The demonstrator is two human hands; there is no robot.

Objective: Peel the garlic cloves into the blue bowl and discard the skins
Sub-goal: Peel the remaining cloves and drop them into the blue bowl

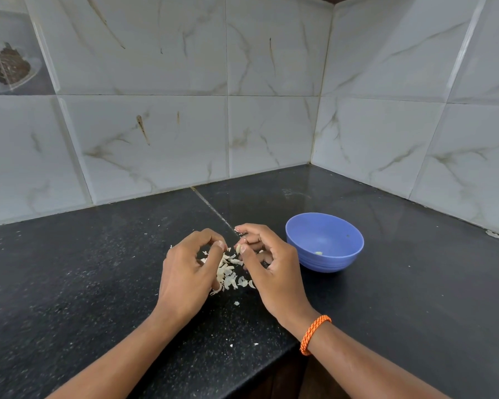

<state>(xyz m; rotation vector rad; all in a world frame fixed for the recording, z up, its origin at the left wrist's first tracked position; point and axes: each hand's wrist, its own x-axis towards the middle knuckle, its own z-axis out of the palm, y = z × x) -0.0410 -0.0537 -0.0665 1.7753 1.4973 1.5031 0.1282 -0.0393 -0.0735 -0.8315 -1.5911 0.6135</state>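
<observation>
The black speckled countertop ends at its front edge at 6 o'clock, where dark cabinet fronts below are hard to make out. Both forearms cross that edge; an orange bracelet circles the right wrist. At centre, the left hand curls its fingers, thumb tip meeting fingertips; what it holds is hidden. The right hand pinches a small garlic clove. Between and beneath them lies a heap of garlic skins. At 2 o'clock of the hands stands the blue bowl, one pale piece inside. Bare counter runs beyond to the marbled wall tiles meeting in a corner at 1 o'clock.
</observation>
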